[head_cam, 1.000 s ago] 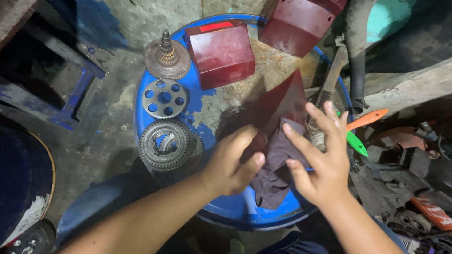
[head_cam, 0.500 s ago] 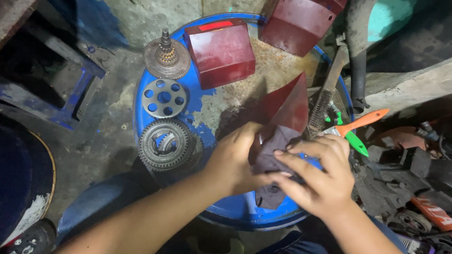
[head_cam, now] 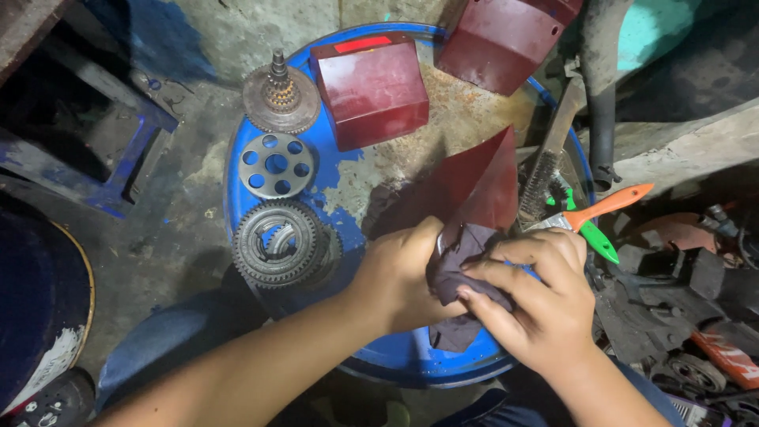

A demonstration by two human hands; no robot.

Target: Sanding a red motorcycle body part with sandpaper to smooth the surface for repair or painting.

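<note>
— What are the hands holding?

— The left hand and right hand are both closing around a dark rag, bunching it over the near edge of a blue drum lid.

— And around them?

— A dark red panel is leaning just behind the rag. A toothed gear is lying left of the left wrist, an orange-handled tool to the right.

Both hands, left hand and right hand, clutch a dark rag at the blue drum top's near edge, gears at its left edge.
</note>
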